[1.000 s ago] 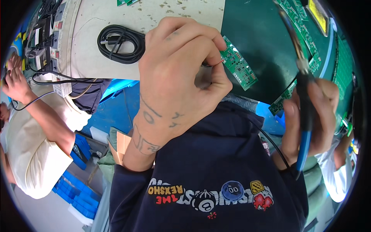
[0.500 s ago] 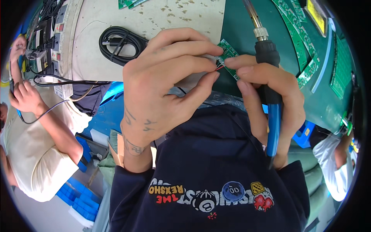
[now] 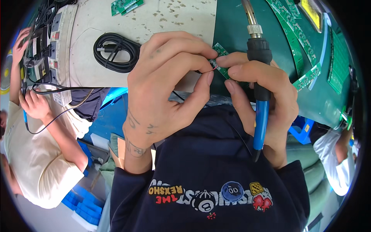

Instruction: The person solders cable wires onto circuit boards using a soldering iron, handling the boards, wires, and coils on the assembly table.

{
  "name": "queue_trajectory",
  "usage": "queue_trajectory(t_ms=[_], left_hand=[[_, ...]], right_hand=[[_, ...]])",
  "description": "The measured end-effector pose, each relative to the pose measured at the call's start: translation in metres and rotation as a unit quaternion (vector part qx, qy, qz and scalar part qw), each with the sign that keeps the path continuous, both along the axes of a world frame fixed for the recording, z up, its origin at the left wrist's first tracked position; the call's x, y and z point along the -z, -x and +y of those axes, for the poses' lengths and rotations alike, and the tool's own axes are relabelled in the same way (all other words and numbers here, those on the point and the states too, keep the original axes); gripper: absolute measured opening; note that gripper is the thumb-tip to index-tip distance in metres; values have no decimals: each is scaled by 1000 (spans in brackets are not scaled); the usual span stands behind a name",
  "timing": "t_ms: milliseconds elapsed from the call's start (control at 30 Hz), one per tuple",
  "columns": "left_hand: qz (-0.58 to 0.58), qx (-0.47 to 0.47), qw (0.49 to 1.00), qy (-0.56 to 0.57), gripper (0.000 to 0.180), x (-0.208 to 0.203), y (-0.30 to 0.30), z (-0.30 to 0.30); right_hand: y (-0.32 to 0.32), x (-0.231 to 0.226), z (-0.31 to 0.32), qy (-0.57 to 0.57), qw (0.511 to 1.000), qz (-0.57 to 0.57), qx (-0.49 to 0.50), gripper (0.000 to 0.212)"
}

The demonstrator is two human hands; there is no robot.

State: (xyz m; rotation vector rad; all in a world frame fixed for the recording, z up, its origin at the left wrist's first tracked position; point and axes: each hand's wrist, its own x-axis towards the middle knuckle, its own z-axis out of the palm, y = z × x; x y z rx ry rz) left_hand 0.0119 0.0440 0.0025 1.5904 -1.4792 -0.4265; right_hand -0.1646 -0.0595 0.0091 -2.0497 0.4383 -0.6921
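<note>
A small green circuit board (image 3: 220, 49) is at the fingertips of both hands, in front of my chest. My left hand (image 3: 164, 83) has its thumb and forefinger pinched on a thin red wire (image 3: 215, 69) at the board's near side, while another of its fingers rests by the board's left edge. In my right hand (image 3: 276, 83) lies a soldering iron (image 3: 261, 120) with a blue and black handle, its metal end pointing away from me. That hand's thumb and forefinger tips also reach the board's right side. My fingers cover part of the board and the wire's ends.
A coiled black cable (image 3: 117, 53) lies on the pale board left of my hands. Green circuit boards (image 3: 295, 38) lie on the mat at right, others (image 3: 126, 5) at the far edge. Power strips (image 3: 56, 50) run along the left. A co-worker (image 3: 46, 154) sits there holding a blue-handled tool.
My right hand and the soldering iron have shifted slightly left, with the handle more upright. My left fingertips have come closer together, and less red wire shows. The view has shifted a little.
</note>
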Motion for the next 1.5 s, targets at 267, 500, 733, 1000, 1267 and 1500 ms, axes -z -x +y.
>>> queue_trajectory(t_ms=[267,500,733,1000,1267,1500], left_hand=[[-11,-32,999,28,16,5,12,2],[-17,-26,999,26,18,4,16,-3],[-31,-59,997,26,20,4,16,-2],[-48,-53,997,12,21,1,23,-7],[-73,-86,994,-17,21,-8,35,-9],[-79,-99,992,-11,21,-7,41,-12]], right_hand=[[6,-1,1,12,1000,0,6,37],[14,-1,-3,33,999,19,-4,37],[9,-9,0,22,999,49,6,30],[18,-1,-19,24,999,-4,-22,23],[37,-8,-33,119,992,-6,-48,34],[71,-8,-40,68,996,-23,-57,41]])
